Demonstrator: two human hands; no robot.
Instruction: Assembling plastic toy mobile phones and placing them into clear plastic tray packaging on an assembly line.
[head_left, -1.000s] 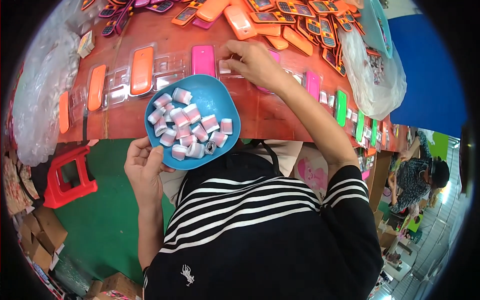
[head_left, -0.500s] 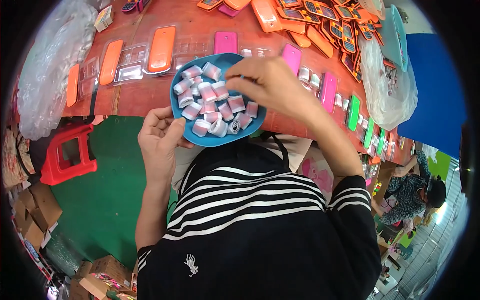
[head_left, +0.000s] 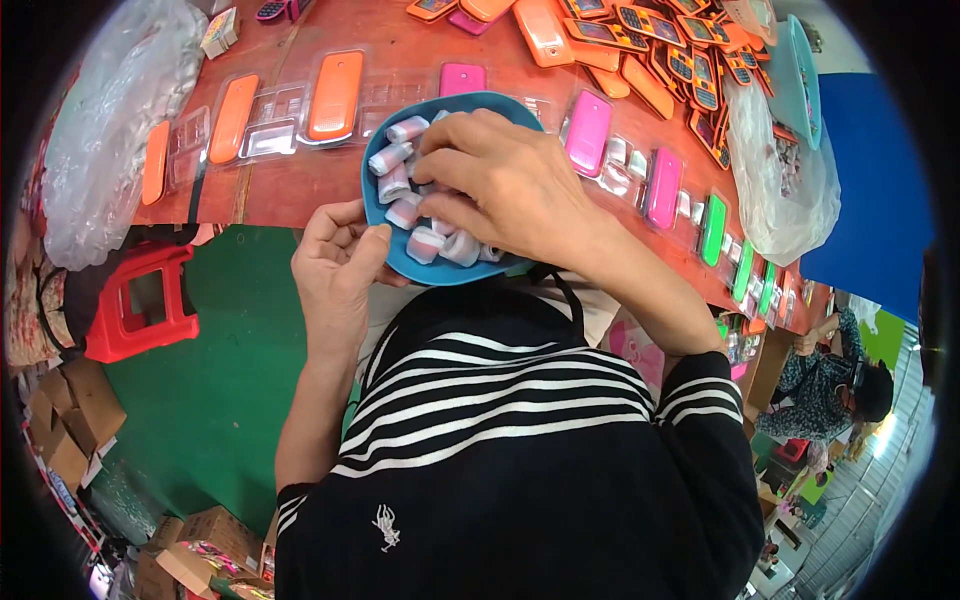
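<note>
So the left hand [head_left: 340, 262] has the blue bowl [head_left: 458, 103] pinched at its near-left side, thumb up by the rim and fingers tucked under. My guess is that's to steady it while leaving the top free for the right hand [head_left: 505, 185], which is down inside, fingers curled and partly spread over the white-and-pink rolls [head_left: 394, 185]. Can't tell if it's actually got one; the knuckles hide the fingertips.

The bowl overlaps the front edge of the bench [head_left: 280, 195], but no idea if it's resting there. Clear plastic trays [head_left: 272, 138] with phone-shaped shells [head_left: 336, 95] run in a row just beyond, probably lined up for easy reach. Room's tight forward: the bowl's far rim covers part of a pink shell. There's more slack back toward the lap. Toy phones [head_left: 640, 60] pile up past the trays.
</note>
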